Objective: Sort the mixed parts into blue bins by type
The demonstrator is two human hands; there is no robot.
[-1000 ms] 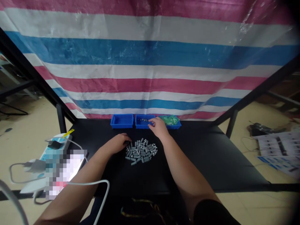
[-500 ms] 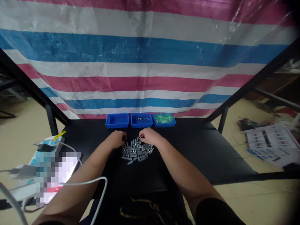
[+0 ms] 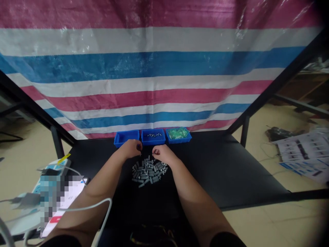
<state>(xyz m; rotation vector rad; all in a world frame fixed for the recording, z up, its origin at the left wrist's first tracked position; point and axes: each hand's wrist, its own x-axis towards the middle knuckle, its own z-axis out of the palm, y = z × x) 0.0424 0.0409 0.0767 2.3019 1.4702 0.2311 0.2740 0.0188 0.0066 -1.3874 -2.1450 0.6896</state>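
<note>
Left hand point(image 3: 131, 148) risen by blue tray point(image 3: 120, 138), right hand point(image 3: 163, 154) near gray cylinders point(image 3: 149, 171), grips unclear

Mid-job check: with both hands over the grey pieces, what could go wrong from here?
The loose grey pieces lie right under the left hand and right hand; a brush might roll some across the black table. The middle blue tray sits just beyond the hands, so a knock could spill its small metal parts. The white cable over the left arm might snag.
</note>
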